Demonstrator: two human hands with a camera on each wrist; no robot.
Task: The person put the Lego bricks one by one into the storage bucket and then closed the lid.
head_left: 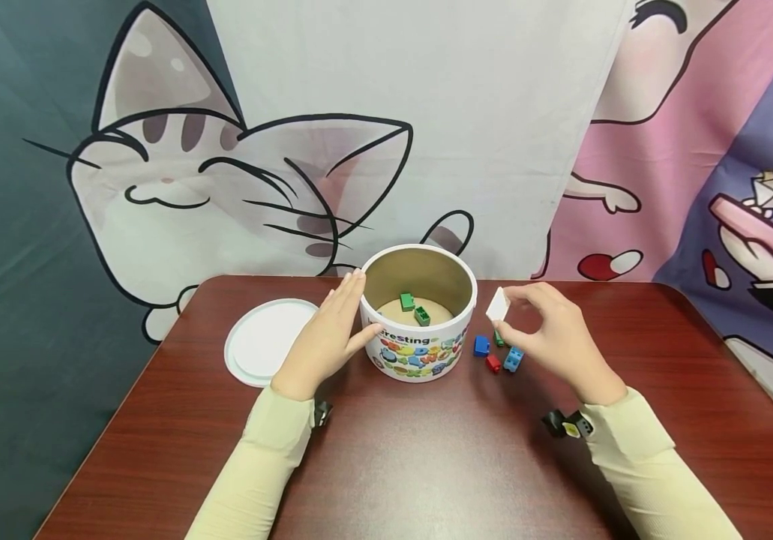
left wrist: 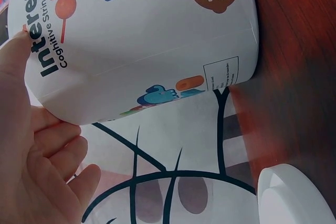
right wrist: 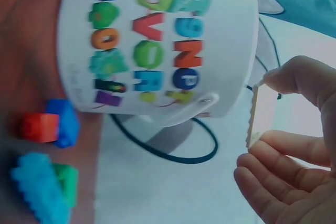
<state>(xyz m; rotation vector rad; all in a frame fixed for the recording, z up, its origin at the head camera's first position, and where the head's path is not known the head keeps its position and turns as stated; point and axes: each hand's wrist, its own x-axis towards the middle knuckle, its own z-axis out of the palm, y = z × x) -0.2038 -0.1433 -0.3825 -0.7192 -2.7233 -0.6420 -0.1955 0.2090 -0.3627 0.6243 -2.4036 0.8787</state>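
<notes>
A round white bucket (head_left: 418,341) with colourful printed letters stands upright, its top uncovered. Inside lie green building blocks (head_left: 421,316). My left hand (head_left: 324,330) rests against the bucket's left side with fingers straight, the thumb at the front near the rim. Between thumb and fingertips my right hand (head_left: 555,330) pinches a flat white block (right wrist: 263,109), raised just right of the bucket. Below that hand, on the table, are a dark blue block (head_left: 481,346), a red block (head_left: 492,364), a light blue block (head_left: 513,359) and a partly hidden green block (right wrist: 65,182).
A round white lid (head_left: 266,341) lies on the table to the left of the bucket, partly behind the left forearm. The brown wooden table (head_left: 420,465) ends at a curtain (head_left: 480,135) printed with cartoon cats. The bucket has a white handle (right wrist: 181,114) on its side.
</notes>
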